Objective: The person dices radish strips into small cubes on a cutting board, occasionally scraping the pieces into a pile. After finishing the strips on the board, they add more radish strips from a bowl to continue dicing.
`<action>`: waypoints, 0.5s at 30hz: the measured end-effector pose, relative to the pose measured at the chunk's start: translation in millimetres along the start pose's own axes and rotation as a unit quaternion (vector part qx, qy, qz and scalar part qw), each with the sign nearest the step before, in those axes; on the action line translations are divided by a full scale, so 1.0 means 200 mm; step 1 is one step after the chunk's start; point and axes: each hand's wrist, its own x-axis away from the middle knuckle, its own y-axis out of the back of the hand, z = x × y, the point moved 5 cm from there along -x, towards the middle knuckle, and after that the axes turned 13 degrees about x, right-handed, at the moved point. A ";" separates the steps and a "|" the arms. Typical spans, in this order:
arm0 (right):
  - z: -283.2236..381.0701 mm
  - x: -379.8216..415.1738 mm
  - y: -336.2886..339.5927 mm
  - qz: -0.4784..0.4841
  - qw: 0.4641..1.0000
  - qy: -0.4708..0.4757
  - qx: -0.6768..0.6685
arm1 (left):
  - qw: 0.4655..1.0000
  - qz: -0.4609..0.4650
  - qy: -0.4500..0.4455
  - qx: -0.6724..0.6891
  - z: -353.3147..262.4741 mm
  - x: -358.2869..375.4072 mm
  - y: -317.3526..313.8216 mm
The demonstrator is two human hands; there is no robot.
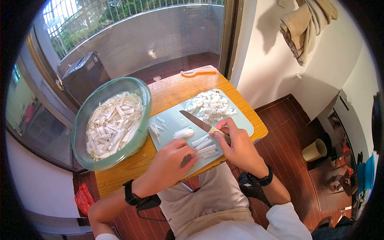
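My right hand [236,144] grips a kitchen knife [197,121] by its pale handle, the blade pointing up and left over the cutting board [163,139]. My left hand [172,159] has its fingers curled, with thumb and fingertips at the left ends of some white vegetable strips [207,150] on the board's near edge. Just beyond it lies a small bunch of white strips [183,133], and a few thin pieces [157,127] sit at the left side. A heap of white diced pieces [212,106] covers the far right of the board.
Left of the board stands a large green-tinted bowl [80,150] full of white strips. An orange and white peeler [199,72] lies at the far edge of the wooden table [160,90]. A bin [315,151] stands on the floor to the right, a red plastic bag [84,199] at lower left.
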 end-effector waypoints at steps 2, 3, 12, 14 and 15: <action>0.00 0.00 0.00 -0.004 1.000 0.002 0.000 | 1.000 0.010 0.000 -0.009 -0.01 -0.02 -0.01; 0.01 0.00 0.00 0.003 1.000 -0.001 0.001 | 1.000 0.003 0.021 0.004 -0.02 -0.03 -0.01; -0.01 0.02 0.08 -0.019 1.000 -0.003 -0.019 | 0.998 0.022 -0.052 -0.022 -0.07 -0.08 0.00; -0.01 0.04 0.12 -0.025 0.999 -0.014 -0.022 | 0.997 0.042 -0.060 -0.025 -0.05 -0.07 -0.01; -0.01 0.07 0.15 -0.027 0.999 -0.016 0.000 | 0.997 0.042 -0.051 -0.027 -0.05 -0.08 -0.01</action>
